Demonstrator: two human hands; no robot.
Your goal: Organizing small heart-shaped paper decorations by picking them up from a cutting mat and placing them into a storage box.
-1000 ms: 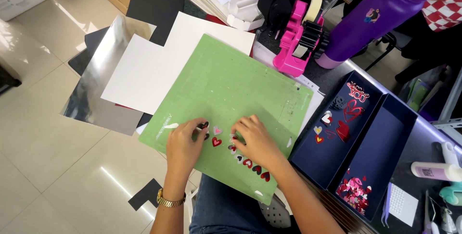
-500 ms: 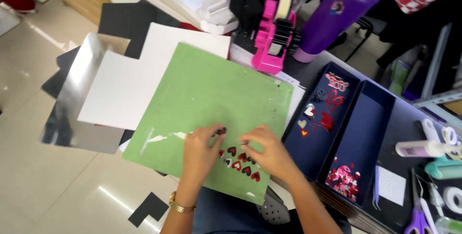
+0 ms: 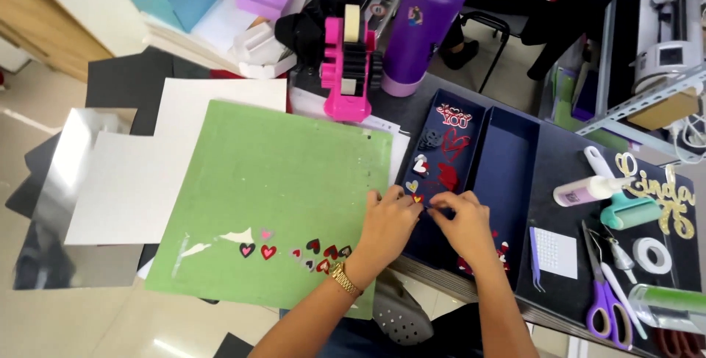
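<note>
Head view is showing the left hand (image 3: 388, 220) and right hand (image 3: 463, 222) pinching a tiny heart (image 3: 418, 198) together, fingers narrow, over the blue box (image 3: 507, 181) beside the green mat (image 3: 272, 181)

Two bare forearms, no sleeves reaching the wrists. Around the wrist of the left hand (image 3: 387, 227), a gold-coloured metal link wristwatch (image 3: 342, 278) with a narrow band. Nothing worn on the right hand (image 3: 465, 224); nails short and unpainted.
</note>
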